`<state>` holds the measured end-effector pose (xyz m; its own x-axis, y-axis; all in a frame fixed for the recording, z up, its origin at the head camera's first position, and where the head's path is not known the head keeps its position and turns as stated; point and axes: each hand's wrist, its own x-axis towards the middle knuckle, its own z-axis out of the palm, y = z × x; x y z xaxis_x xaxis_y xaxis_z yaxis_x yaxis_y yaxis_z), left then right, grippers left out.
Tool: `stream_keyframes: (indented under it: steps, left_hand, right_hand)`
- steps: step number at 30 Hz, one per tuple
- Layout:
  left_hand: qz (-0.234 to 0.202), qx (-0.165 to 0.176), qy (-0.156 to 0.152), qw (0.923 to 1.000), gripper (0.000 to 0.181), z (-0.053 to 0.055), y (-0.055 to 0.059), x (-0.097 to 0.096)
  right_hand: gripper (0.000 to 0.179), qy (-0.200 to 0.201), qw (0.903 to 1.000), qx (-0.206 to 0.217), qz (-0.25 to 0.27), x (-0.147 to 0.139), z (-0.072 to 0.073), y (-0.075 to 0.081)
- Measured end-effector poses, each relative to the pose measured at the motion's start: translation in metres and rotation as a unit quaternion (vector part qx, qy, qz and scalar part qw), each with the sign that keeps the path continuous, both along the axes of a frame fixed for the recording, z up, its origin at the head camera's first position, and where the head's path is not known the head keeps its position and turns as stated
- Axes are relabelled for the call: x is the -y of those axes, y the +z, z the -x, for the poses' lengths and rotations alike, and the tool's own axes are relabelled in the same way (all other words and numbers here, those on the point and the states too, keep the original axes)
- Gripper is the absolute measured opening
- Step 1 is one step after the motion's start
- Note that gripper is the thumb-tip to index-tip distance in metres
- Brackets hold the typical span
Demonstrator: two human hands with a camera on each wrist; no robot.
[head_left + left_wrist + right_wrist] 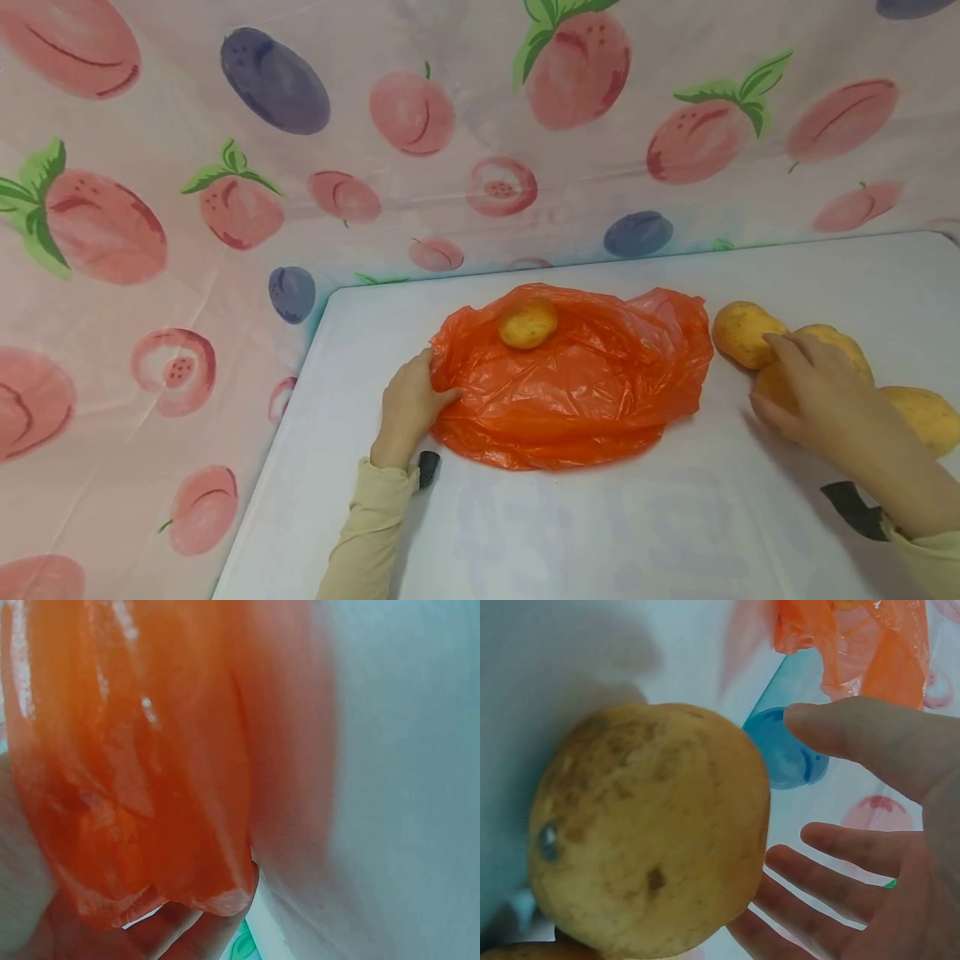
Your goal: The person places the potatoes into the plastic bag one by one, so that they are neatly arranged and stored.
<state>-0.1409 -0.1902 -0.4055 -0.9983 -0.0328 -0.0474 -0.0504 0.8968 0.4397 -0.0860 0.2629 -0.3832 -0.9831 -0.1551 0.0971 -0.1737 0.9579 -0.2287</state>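
Potatoes (750,333) lie in a cluster right of the bag (570,383), one more (528,323) on it. Right hand (806,387) reaches over the cluster, fingers spread, gripping nothing; best to wrap one fully. Left hand (408,408) pinches the bag's left edge.

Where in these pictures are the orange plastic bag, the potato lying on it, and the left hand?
orange plastic bag (585,392): head view, crinkled middle.
potato (528,323): head view, its centre, on the bag.
left hand (407,408): head view, back of hand at bag's edge.
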Motion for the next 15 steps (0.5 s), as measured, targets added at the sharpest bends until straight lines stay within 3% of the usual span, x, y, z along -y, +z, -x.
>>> stream_keyframes:
  steps: [9, 15]
  left_hand:
    - [-0.004, 0.007, 0.002, 1.0, 0.074, 0.0005, 0.0003, -0.0011]
    - [-0.004, 0.007, 0.003, 1.0, 0.073, 0.0001, 0.0008, -0.0014]
  right_hand:
    - [0.067, -0.01, 0.9998, -0.02, 0.0, -0.0071, -0.0011, -0.0068]
    - [0.065, -0.025, 0.9996, 0.003, -0.011, -0.0086, -0.0012, -0.0078]
